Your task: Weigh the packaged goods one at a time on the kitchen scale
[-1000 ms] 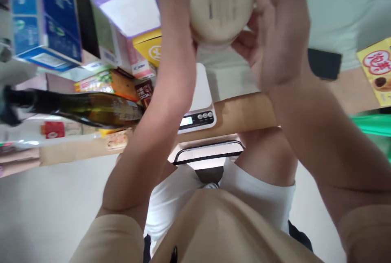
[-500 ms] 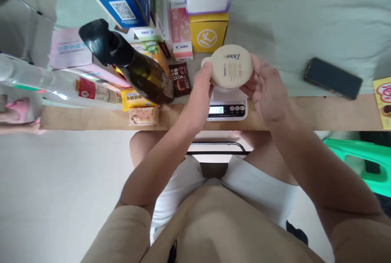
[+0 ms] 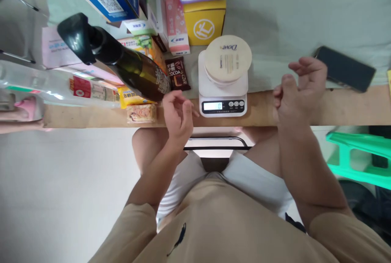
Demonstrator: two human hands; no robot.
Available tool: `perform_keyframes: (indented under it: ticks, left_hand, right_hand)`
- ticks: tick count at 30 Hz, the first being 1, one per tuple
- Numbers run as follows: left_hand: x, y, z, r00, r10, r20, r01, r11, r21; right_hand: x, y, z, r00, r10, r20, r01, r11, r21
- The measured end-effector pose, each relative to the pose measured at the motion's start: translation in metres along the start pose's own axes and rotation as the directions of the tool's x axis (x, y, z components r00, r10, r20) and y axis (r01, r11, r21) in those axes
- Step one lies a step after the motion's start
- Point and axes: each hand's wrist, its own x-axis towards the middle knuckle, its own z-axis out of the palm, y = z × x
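A round cream Dove jar [image 3: 228,60] rests on the white kitchen scale [image 3: 224,107], whose lit display reads 0. Neither hand touches it. My left hand [image 3: 179,117] hovers left of the scale, close to the base of a dark pump bottle [image 3: 131,67], its fingers loosely bent and holding nothing. On the other side, my right hand [image 3: 301,91] is raised over the table edge, palm turned partly up, fingers curled but apart and bare. Beyond its fingertips lies a black phone [image 3: 346,68].
Left of the scale are a brown cocoa packet [image 3: 177,74], a small wrapped snack [image 3: 141,113] and a clear bottle [image 3: 58,85] on its side. Behind stand a yellow box [image 3: 204,26], a pink box [image 3: 177,22] and a blue box [image 3: 106,0]. A green stool [image 3: 360,157] is at lower right.
Both hands have let go of the Dove jar, which now sits on the scale. The left hand has drawn back to the left, the right hand away to the right.
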Motion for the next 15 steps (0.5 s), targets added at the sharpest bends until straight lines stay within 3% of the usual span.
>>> perform_keyframes:
  ticks: [3, 9, 15]
  left_hand:
    - [0.003, -0.001, 0.000, 0.995, -0.095, -0.031, 0.096, 0.995, 0.034]
    - [0.013, 0.010, 0.003, 0.941, -0.303, 0.151, 0.282, 0.948, 0.146]
    - [0.010, 0.004, -0.003, 0.950, -0.265, 0.163, 0.254, 0.964, 0.083]
  right_hand:
    - [0.000, 0.004, -0.004, 1.000, -0.014, 0.022, 0.014, 1.000, -0.003]
    - [0.002, 0.003, 0.009, 0.986, 0.088, 0.142, -0.089, 0.996, 0.007]
    - [-0.001, 0.006, 0.013, 0.969, 0.194, 0.152, -0.208, 0.975, 0.080]
